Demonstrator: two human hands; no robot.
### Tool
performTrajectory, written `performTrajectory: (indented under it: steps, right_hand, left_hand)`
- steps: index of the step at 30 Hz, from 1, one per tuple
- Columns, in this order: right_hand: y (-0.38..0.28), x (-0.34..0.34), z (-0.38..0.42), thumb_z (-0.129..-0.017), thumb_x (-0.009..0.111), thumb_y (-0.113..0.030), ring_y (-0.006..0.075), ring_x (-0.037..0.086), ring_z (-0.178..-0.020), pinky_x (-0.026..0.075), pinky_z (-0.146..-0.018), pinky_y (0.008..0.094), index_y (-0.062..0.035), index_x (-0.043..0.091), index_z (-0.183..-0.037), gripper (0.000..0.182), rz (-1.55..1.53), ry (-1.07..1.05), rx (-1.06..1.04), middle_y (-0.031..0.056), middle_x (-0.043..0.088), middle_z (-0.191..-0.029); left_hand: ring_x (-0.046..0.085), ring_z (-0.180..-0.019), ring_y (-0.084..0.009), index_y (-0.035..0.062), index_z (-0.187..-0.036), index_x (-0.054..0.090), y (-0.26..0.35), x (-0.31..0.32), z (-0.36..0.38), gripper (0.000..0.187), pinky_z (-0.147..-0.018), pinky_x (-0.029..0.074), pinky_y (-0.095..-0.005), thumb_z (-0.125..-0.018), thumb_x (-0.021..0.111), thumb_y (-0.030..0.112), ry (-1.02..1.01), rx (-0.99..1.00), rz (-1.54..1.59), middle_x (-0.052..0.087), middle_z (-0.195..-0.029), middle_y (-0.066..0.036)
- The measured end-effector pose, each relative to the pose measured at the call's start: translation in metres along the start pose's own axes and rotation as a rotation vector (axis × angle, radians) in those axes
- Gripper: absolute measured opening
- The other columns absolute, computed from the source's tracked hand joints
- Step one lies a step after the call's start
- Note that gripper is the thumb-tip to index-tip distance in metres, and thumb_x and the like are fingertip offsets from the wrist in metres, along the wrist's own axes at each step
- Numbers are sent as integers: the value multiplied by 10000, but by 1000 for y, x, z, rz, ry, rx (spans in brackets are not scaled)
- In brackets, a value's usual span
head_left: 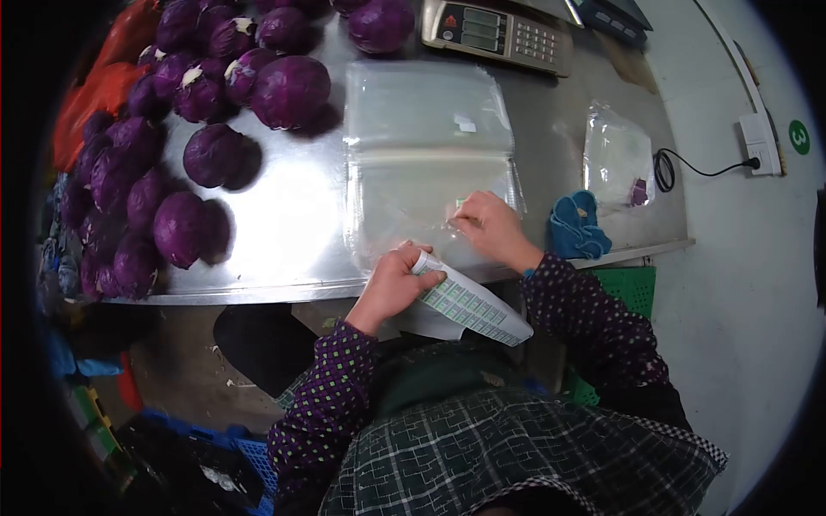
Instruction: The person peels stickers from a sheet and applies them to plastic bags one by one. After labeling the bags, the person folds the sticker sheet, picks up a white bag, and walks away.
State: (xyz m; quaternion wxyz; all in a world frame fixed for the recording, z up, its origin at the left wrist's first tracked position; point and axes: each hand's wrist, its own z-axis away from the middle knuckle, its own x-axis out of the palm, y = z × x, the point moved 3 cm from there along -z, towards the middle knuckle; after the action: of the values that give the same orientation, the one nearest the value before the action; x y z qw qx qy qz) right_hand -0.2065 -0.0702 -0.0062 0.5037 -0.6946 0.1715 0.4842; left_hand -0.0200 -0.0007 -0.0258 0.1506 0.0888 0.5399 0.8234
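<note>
Left hand [391, 282] gripped label sheet [460, 303] at table edge [258, 292]; right hand [486, 225] pinched label onto top bag of plastic bag stack [426, 155]. Red cabbages [215, 112] lay unbagged; labelling appeared barely begun.

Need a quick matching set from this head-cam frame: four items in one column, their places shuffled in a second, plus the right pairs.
1. purple round cabbages
2. grey digital weighing scale
3. blue cloth gloves
4. white sheet of green labels

a. held in the left hand
b. table's left side
c. table's far edge
d. right of the right hand, by the table's near edge

Pairs: 1-b, 2-c, 3-d, 4-a
</note>
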Motion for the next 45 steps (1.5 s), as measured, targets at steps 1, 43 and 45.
performTrajectory:
  steps: [1,43,45]
  right_hand:
    - [4,0,-3,-791,682,-239,292,583,-904,475,-772,408,-79,667,-845,169,-85,-54,152,66,616,-869]
    - [-19,-67,27,-821,705,-156,134,619,-805,490,-744,264,21,590,-1062,321,-582,-433,304,88,661,-875]
    - [-32,-62,15,-817,700,-158,145,620,-776,490,-729,273,8,614,-1039,290,-485,-383,195,85,660,-858]
  left_hand:
    - [631,-902,-213,-31,-915,673,0,0,0,228,-794,483,-327,-773,730,138,-8,30,-33,649,-1056,-158]
    - [567,-679,-48,-50,-916,696,39,-38,41,139,-637,458,-198,-832,706,61,502,146,237,679,-779,-25]
    - [563,-679,-44,-49,-916,696,44,-33,39,137,-637,457,-197,-833,705,60,474,124,252,678,-777,-21]
